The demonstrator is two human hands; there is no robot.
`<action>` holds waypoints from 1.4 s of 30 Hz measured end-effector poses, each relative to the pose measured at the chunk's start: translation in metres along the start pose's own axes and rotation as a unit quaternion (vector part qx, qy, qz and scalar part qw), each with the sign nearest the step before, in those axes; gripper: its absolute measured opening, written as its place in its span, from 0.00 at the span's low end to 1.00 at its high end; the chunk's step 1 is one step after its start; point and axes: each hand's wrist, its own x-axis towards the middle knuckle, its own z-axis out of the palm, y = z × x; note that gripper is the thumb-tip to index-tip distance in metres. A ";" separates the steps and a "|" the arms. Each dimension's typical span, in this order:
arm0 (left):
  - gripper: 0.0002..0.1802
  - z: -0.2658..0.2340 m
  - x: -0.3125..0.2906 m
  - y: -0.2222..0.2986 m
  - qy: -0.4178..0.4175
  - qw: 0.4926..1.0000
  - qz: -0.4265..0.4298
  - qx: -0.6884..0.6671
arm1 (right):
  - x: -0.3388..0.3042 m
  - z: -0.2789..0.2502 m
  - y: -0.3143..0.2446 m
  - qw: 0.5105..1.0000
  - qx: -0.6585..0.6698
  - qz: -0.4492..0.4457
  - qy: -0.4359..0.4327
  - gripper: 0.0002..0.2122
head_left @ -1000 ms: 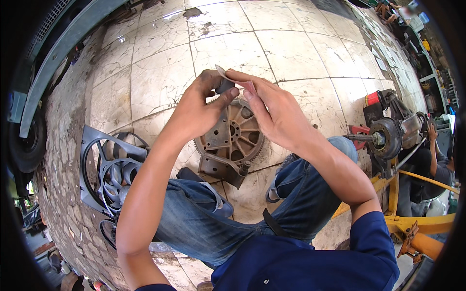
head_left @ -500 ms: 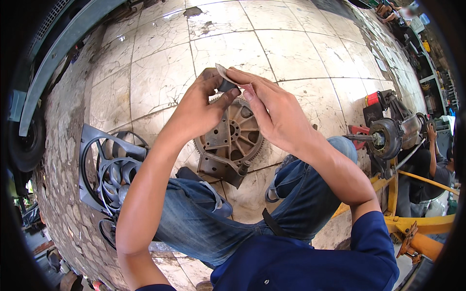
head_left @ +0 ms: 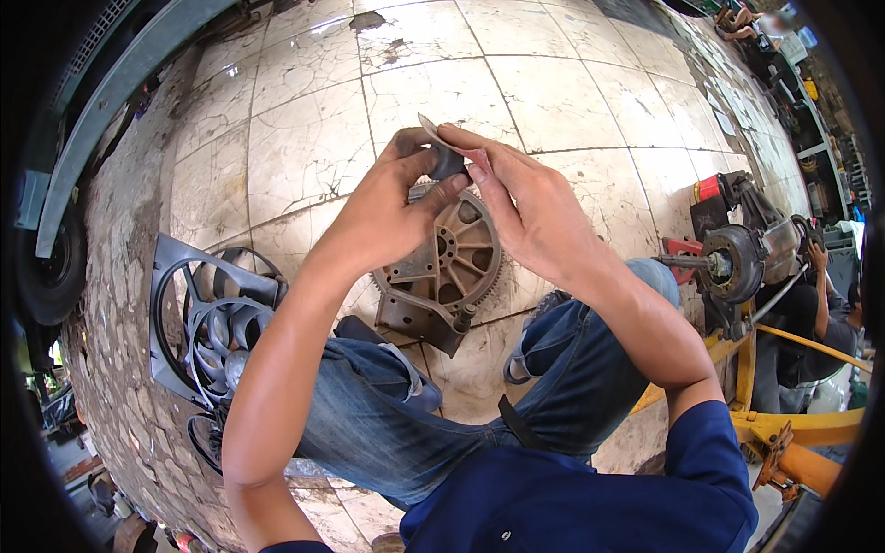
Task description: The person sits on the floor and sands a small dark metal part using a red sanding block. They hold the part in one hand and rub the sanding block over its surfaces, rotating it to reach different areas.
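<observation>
Between my hands, above the floor, is a small dark grey rounded part (head_left: 447,163). My left hand (head_left: 395,203) is closed on it, thumb below and fingers curled over the far side. A curled, pale and reddish sheet that looks like sandpaper (head_left: 472,147) is pinched between the thumb and fingers of my right hand (head_left: 535,207), its inner side against or very near the dark part. Beneath the hands a toothed metal wheel like a flywheel (head_left: 475,263) lies on the tiles, with a drilled metal bracket (head_left: 415,318) over its near left side.
To the left lies a grey radiator fan with its shroud (head_left: 221,323). A wheel hub and axle assembly (head_left: 733,263) stands at right beside a yellow frame (head_left: 793,427), where another person (head_left: 820,313) works. At far left is a tyre (head_left: 53,272) under a vehicle frame.
Both hands, with the dark part and the sheet, have shifted slightly right. More of the dark part's rounded end and the sheet's reddish face shows. The wheel and bracket stay put.
</observation>
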 end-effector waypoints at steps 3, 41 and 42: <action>0.21 -0.003 0.003 0.002 0.004 1.000 -0.021 -0.017 | -0.001 0.003 -0.001 1.000 -0.005 -0.024 0.009 0.17; 0.21 -0.003 -0.002 0.006 0.049 0.998 0.004 -0.050 | -0.001 -0.001 -0.002 0.999 0.042 -0.019 0.015 0.16; 0.21 -0.002 -0.002 0.006 0.056 0.997 0.021 -0.040 | 0.000 -0.002 -0.001 0.999 0.047 -0.006 0.013 0.16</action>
